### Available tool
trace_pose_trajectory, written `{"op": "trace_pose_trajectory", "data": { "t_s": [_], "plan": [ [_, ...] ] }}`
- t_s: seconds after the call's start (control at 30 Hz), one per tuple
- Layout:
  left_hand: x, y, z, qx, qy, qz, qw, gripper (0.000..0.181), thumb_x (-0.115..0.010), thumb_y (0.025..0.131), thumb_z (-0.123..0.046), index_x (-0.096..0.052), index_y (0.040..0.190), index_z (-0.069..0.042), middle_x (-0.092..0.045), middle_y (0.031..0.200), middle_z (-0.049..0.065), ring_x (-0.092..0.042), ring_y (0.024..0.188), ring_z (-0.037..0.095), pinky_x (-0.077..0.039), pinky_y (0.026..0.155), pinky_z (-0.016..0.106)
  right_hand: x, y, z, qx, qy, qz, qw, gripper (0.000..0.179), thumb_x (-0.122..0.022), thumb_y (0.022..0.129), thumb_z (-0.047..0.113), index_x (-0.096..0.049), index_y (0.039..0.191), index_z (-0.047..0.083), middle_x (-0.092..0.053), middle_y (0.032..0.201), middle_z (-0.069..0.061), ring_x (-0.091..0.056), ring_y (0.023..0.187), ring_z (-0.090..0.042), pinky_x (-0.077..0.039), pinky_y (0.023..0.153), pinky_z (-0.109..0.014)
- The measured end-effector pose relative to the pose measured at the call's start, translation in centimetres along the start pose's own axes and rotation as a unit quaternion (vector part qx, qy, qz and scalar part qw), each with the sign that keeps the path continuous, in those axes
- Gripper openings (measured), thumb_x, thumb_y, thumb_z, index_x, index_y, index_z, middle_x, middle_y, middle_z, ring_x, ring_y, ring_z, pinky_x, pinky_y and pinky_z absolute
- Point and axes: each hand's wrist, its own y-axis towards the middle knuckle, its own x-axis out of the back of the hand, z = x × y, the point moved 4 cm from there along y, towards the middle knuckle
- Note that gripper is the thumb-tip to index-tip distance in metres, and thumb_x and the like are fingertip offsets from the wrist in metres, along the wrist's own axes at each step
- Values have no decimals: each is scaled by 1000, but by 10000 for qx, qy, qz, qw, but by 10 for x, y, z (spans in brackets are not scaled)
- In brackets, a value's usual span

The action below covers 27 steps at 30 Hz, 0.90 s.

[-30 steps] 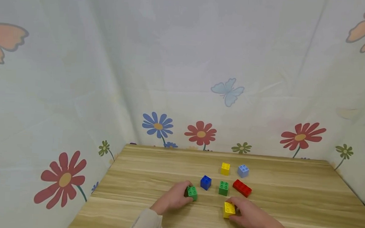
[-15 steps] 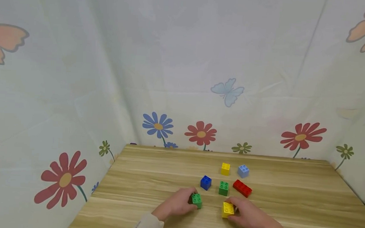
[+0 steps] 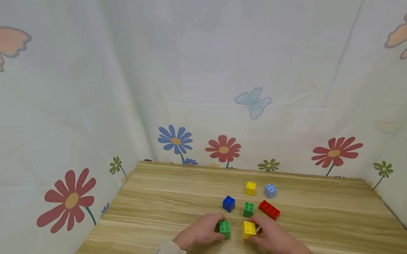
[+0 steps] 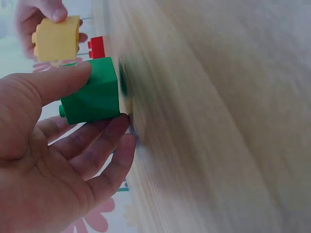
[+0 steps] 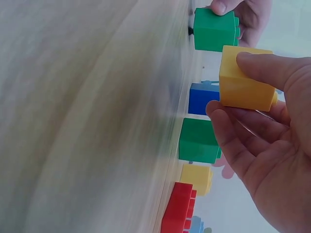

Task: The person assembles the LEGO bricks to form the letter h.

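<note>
My left hand (image 3: 205,229) pinches a green toy brick (image 3: 224,229) between thumb and fingers, studs up. In the left wrist view the thumb lies along one side of that green brick (image 4: 92,94), close over the wood. Facing it from the right, my right hand (image 3: 273,235) grips a yellow toy brick (image 3: 249,230), also studs up. The right wrist view has the yellow brick (image 5: 247,80) between thumb and fingertips, a little off the tabletop. A narrow gap separates the two held bricks.
Just beyond the hands on the wooden table (image 3: 166,186) stand a blue brick (image 3: 228,204), a second green brick (image 3: 248,209) and a long red brick (image 3: 269,210). Farther back are another yellow brick (image 3: 250,188) and a light blue brick (image 3: 270,191). A flowered curtain (image 3: 205,85) borders the table.
My left hand has brought its green brick right and nearer to me. The right hand has shifted slightly left with the yellow brick, so the gap between them has narrowed.
</note>
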Motion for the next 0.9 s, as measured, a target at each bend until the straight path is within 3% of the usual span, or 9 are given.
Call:
{"op": "trace_pose_trajectory", "data": {
  "t_s": [0.37, 0.9],
  "plan": [
    [-7, 5, -5, 142, -6, 239, 9996, 34, -74, 83, -25, -58, 112, -18, -58, 95, -12, -51, 83, 2, -46, 78, 24, -3, 7, 8, 47, 44, -113, 9999, 43, -71, 85, 35, -57, 119, 13, -59, 108, 9, -55, 87, -6, -50, 75, -26],
    [-8, 5, -10, -163, 149, 212, 9995, 33, -75, 83, -22, -58, 111, -16, -58, 94, -13, -50, 81, 1, -44, 75, 21, -8, 13, 19, 411, 92, -161, 9990, 40, -66, 90, 30, -54, 123, 10, -58, 113, 4, -55, 91, -7, -51, 77, -26]
  ]
}}
